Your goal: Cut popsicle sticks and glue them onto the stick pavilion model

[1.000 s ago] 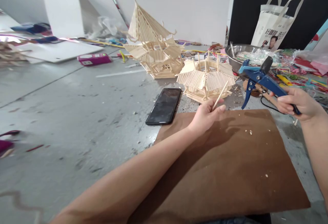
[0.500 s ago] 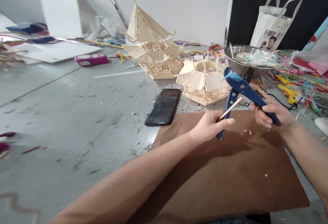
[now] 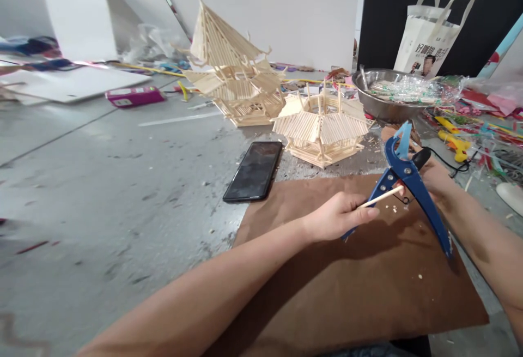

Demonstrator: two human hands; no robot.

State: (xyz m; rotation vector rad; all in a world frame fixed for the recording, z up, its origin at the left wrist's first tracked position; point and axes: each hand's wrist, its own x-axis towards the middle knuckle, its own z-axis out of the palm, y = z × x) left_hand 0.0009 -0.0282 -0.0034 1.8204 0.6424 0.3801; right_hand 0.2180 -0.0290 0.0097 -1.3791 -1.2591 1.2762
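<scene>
1. The left hand (image 3: 339, 216) pinches a thin wooden stick (image 3: 382, 197), whose tip sits in the cutter's jaws.
2. The right hand (image 3: 435, 180) grips the blue cutter (image 3: 402, 182), handles spread, above the brown board (image 3: 368, 275).
3. A black phone (image 3: 253, 170) lies just left of the board, near a stick-built roof model (image 3: 321, 128).

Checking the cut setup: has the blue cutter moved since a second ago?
Yes. The blue cutter came down from beside the steel bowl to over the brown board.
</scene>
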